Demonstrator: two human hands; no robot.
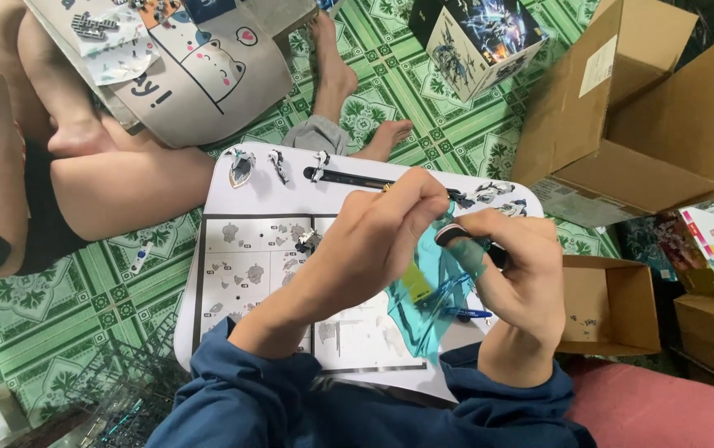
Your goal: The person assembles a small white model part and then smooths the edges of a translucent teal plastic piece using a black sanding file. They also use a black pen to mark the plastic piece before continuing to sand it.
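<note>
Green patterned floor mat (pixel 58 307), covering the whole ground. Open cardboard box (pixel 631 124) at 2 o'clock, flaps spread; a smaller open box (pixel 610 303) at 3 o'clock; a printed kit box (pixel 477 37) at 12 o'clock. Another person's bare legs (pixel 116 187) and feet at 10 to 12 o'clock, with a cat-printed lap board (pixel 208 83) across them. White lap tray (pixel 224 178), serving as the counter, at centre, carrying an instruction sheet (pixel 253 265) and small assembled model parts (pixel 241 166) along its far edge. Left hand (pixel 382 232), fingers pressed together around a slim tool whose tip only shows. Right hand (pixel 514 274), fingers pinching a clear teal plastic parts frame (pixel 427 299), held above the sheet, just right of centre, touching both hands. Frame judged light, thin, springy and brittle at its thin runners, likely slick; best taken by its thicker outer bars, not by the small pieces. A blue-handled tool (pixel 465 313) lies beneath it.
</note>
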